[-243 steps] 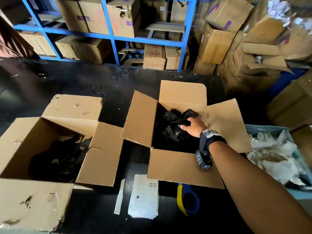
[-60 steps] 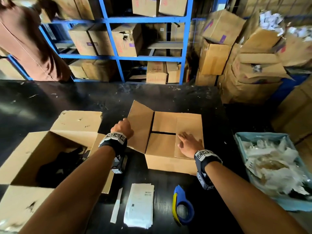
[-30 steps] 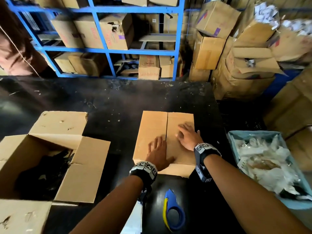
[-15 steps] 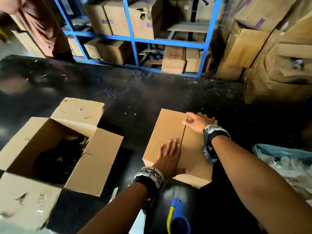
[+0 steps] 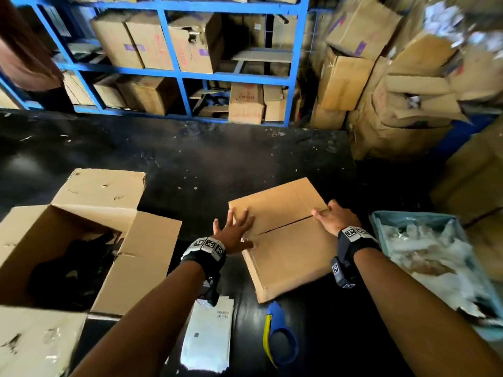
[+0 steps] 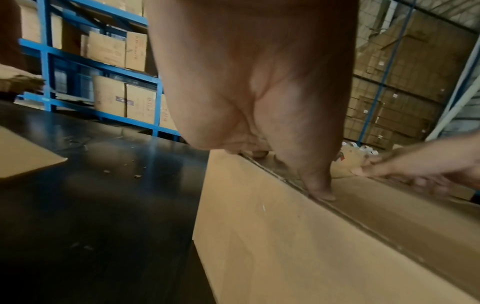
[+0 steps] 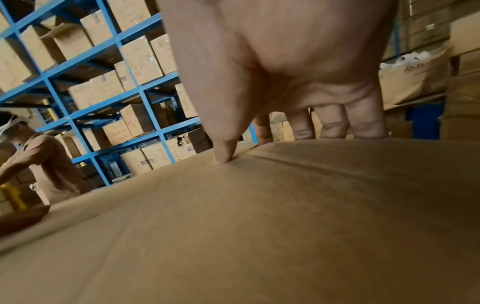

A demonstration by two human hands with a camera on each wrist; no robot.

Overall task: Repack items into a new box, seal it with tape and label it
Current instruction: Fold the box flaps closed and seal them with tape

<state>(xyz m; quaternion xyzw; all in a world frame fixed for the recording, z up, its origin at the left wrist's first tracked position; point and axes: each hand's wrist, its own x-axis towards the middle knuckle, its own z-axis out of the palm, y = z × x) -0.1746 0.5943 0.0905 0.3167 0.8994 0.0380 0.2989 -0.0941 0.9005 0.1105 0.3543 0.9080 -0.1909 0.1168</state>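
The new cardboard box (image 5: 285, 248) lies closed on the black table (image 5: 190, 164), turned at an angle, its top seam running left to right. My left hand (image 5: 234, 229) lies flat with spread fingers on the box's left end; in the left wrist view its thumb (image 6: 320, 191) presses by the seam. My right hand (image 5: 330, 217) is at the right end of the seam. Its thumb (image 7: 223, 154) presses on the top and its fingers reach past the edge, tips hidden. A blue and yellow tape dispenser (image 5: 280, 338) and a white label sheet (image 5: 209, 333) lie at the near edge.
The old box (image 5: 122, 254) stands open on the left with black items (image 5: 70, 268) inside. A light blue bin (image 5: 381, 221) of white plastic scraps sits at the right. Blue shelving (image 5: 177, 74) and stacked cartons (image 5: 381, 77) stand behind. Another person (image 7: 39, 162) works at far left.
The closed box has been turned so its seam now runs across rather than away from me. My left hand has moved to its left end and my right hand to its right end.
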